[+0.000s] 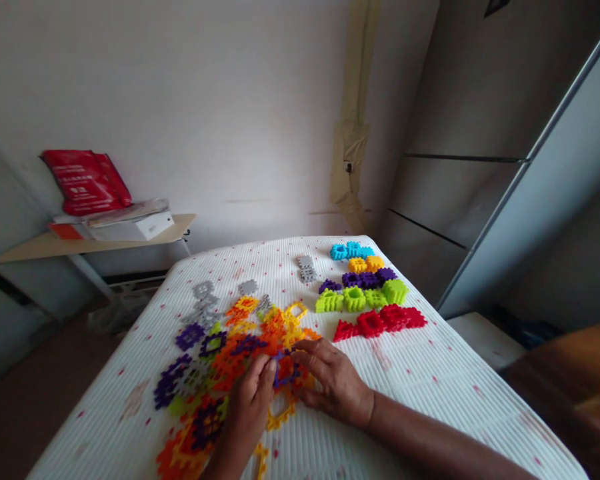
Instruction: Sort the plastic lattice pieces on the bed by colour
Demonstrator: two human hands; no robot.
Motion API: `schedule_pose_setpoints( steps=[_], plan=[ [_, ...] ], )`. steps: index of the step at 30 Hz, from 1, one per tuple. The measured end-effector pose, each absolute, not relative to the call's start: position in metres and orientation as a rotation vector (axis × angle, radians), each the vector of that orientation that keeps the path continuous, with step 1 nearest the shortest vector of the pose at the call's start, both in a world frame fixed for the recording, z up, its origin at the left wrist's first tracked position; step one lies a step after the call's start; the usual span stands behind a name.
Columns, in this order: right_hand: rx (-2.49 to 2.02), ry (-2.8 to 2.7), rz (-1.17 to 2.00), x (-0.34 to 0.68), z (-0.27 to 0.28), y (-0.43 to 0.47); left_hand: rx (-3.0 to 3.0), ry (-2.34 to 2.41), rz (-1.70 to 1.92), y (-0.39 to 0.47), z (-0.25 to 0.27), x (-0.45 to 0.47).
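Observation:
A purple interlocking tile (286, 371) with a notched edge and open centre is pinched by my left hand (250, 397), thumb against curled fingers. My right hand (333, 383) is at the tile's right side, its fingertips by the edge and its thumb spread apart from them. Beneath both hands lies a loose heap of notched tiles: orange tiles (230, 367), yellow tiles (293, 327), a dark purple tile (207, 423) and grey tiles (193, 377). A yellow frame tile (281, 417) lies just below the held tile.
Sorted rows stand at the right: red tiles (380, 323), lime green tiles (355, 299), purple tiles (367, 280), yellow tiles (366, 264), blue tiles (351, 251). Grey tiles (306, 268) lie farther back. The ribbed white cover (430, 400) spans the surface. A side table (45, 245) holds red bags (87, 183).

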State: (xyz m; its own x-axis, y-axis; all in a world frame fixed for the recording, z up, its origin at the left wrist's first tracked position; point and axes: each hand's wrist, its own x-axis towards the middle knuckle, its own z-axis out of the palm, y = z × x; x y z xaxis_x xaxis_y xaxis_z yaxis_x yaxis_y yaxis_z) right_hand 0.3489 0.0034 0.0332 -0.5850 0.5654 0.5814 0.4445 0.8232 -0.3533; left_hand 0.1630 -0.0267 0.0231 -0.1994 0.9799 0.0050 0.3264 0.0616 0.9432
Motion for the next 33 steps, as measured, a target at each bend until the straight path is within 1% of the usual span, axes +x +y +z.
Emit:
schedule_pose_setpoints(
  steps=[7,16,20,23,27,31,33],
  plan=[
    [-0.728,-2.312,0.082,0.346,0.037,0.002,1.253,1.57,1.077,-0.028,0.018,0.169],
    [-0.77,-2.34,-0.154,0.344,0.041,0.0,1.19,1.475,1.104,-0.03,0.019,0.175],
    [-0.781,-2.37,-0.184,0.356,0.064,0.008,1.129,1.376,1.163,-0.031,0.03,0.177],
    [-0.821,-2.317,-0.134,0.388,0.098,0.043,1.099,1.391,1.265,-0.031,0.042,0.174],
    [-1.106,-2.303,-0.21,0.443,0.132,0.12,1.117,1.434,1.314,-0.029,0.046,0.165],
    [-1.501,-2.496,-0.185,0.473,0.125,0.183,1.137,1.461,1.294,-0.028,0.04,0.162],
    [-1.609,-2.56,-0.149,0.477,0.113,0.199,1.134,1.47,1.291,-0.027,0.037,0.161]
  ],
)
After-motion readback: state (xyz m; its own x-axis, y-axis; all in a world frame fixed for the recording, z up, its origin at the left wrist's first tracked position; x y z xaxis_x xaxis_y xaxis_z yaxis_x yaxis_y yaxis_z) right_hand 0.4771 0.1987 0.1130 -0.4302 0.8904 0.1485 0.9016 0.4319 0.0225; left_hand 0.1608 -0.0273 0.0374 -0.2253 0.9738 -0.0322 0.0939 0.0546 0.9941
